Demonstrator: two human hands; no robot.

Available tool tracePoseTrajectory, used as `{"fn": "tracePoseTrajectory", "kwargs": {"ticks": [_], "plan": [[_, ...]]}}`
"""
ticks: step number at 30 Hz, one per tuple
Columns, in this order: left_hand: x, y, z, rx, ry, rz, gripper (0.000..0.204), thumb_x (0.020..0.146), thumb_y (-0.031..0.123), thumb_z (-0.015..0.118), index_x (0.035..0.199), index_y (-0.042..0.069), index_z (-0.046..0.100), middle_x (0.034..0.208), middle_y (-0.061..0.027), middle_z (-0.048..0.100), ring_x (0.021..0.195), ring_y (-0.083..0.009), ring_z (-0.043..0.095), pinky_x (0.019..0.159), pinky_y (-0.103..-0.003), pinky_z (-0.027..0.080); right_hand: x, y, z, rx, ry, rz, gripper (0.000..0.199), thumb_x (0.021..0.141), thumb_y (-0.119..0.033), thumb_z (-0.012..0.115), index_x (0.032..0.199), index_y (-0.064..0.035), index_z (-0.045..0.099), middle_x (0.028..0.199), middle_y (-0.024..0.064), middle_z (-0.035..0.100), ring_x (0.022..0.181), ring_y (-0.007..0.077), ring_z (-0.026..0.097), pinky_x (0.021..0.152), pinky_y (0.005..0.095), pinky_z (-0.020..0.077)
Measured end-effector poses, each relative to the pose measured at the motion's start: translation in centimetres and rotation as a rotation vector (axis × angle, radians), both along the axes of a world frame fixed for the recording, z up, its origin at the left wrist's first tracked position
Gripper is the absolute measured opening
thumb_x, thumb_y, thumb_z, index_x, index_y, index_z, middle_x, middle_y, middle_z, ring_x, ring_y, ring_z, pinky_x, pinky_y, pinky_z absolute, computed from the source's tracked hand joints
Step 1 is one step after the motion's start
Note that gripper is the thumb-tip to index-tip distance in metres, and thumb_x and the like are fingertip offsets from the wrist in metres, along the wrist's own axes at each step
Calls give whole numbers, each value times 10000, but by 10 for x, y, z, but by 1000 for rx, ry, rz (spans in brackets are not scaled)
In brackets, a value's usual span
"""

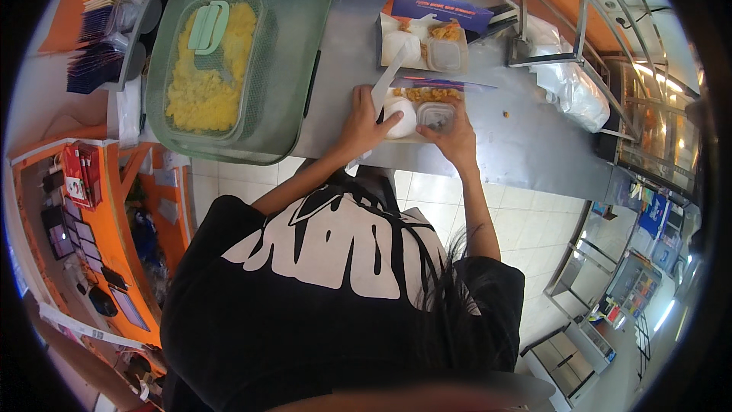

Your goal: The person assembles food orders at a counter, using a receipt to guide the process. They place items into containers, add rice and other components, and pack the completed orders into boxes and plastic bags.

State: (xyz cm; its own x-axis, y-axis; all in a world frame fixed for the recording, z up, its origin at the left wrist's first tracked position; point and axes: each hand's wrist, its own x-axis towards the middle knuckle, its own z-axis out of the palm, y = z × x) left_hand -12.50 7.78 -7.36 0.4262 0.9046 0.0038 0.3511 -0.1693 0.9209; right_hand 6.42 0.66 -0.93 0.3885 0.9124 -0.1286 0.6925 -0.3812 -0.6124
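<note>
Black shirt [335, 290] with white graphic fills the foreground. Left hand [364, 126] pinches a white plastic utensil [387, 82] over a rice mound [399, 117] in the near meal box [423, 111]; right hand [456, 133], fingers curled, steadies the box's edge on the steel worktop [526, 145].

bright, even indoor light. glare on the steel counter [526, 145] near its right edge, and lit strips glow in the display case [656, 107] at far right. soft shadows. fisheye bends the counter edges; a black rim rings the view. the shirt [335, 290] near the lens looks soft.
</note>
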Motion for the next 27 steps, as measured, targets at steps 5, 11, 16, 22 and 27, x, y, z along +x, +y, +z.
{"fn": "tracePoseTrajectory", "kwargs": {"ticks": [5, 11, 16, 22, 27], "plan": [[5, 32, 2, 179, -119, 87, 501, 835, 284, 704, 1127, -30, 444, 1055, -222, 525, 948, -364, 561, 784, -428, 453, 3, 4, 9, -147, -226, 45, 654, 668, -337, 802, 1221, -121, 527, 1126, 182, 559, 987, 355, 618, 807, 441, 512], [-7, 13, 3, 43, -19, -40, 392, 808, 255, 727, 1022, 10, 509, 810, -165, 598, 726, -361, 601, 646, -430, 469, 15, -1, 2, -38, 147, -28, 435, 706, -228, 768, 1084, -69, 625, 937, 189, 584, 960, 333, 618, 791, 390, 516], [5, -43, 0, 71, -169, -306, 398, 745, 195, 748, 1019, 13, 525, 965, -180, 586, 878, -384, 585, 752, -425, 479, 36, -45, -61, -18, -151, 160, 366, 766, -102, 684, 1093, 30, 586, 1006, 172, 605, 966, 249, 612, 851, 328, 497], [24, -58, 5, 91, -181, -657, 489, 697, 130, 726, 1131, 20, 530, 1126, -166, 532, 1034, -363, 547, 872, -426, 472, 26, -105, -82, 186, 351, -165, 350, 797, -112, 651, 1111, 18, 568, 1022, 154, 602, 970, 235, 608, 856, 330, 496], [35, -48, 13, 160, -193, -845, 483, 698, 118, 720, 1144, 52, 545, 1111, -137, 531, 1020, -326, 561, 861, -413, 491, 8, -107, -62, 229, 472, -288, 337, 822, -120, 623, 1125, 8, 553, 1036, 139, 600, 974, 223, 606, 859, 332, 496]]}}
